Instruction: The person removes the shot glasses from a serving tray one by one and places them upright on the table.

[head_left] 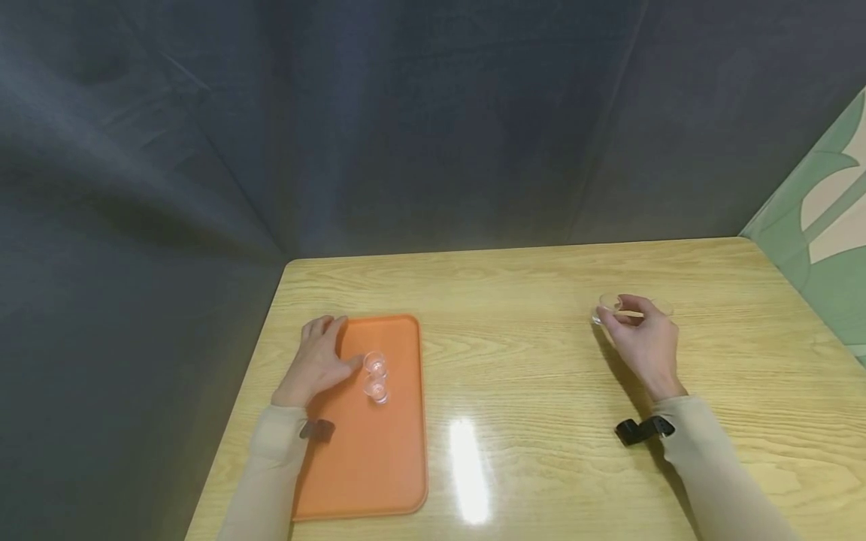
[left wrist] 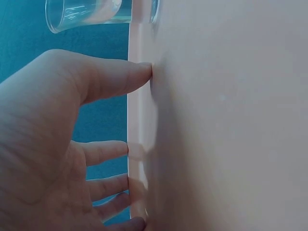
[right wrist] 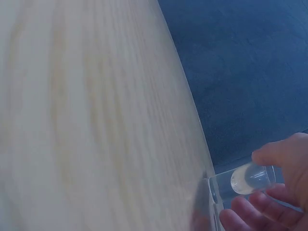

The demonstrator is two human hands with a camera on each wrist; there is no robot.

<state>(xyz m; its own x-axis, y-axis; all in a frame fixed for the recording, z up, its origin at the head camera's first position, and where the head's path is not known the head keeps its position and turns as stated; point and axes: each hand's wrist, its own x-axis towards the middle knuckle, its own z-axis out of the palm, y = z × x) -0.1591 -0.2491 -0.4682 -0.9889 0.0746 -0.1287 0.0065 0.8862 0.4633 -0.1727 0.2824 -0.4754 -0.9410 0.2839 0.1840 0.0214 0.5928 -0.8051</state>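
Observation:
On the right of the table, my right hand point(head_left: 646, 338) holds a small clear glass point(head_left: 598, 315) between thumb and fingers. In the right wrist view this glass point(right wrist: 224, 185) is upright with its base at the tabletop and a pale thick bottom inside. A clear rim point(head_left: 664, 306) shows just behind the same hand, mostly hidden. My left hand point(head_left: 316, 364) is over the left side of an orange tray point(head_left: 365, 469), fingers spread, thumb and fingertips at the tray's surface. Beside its thumb stand two clear glasses point(head_left: 374, 364) point(head_left: 376, 389) on the tray.
The light wooden table point(head_left: 514, 330) runs from the tray to the right hand. A dark curtain point(head_left: 473, 128) hangs along the back and left edges. At the far right is a green and cream patterned cloth point(head_left: 835, 218).

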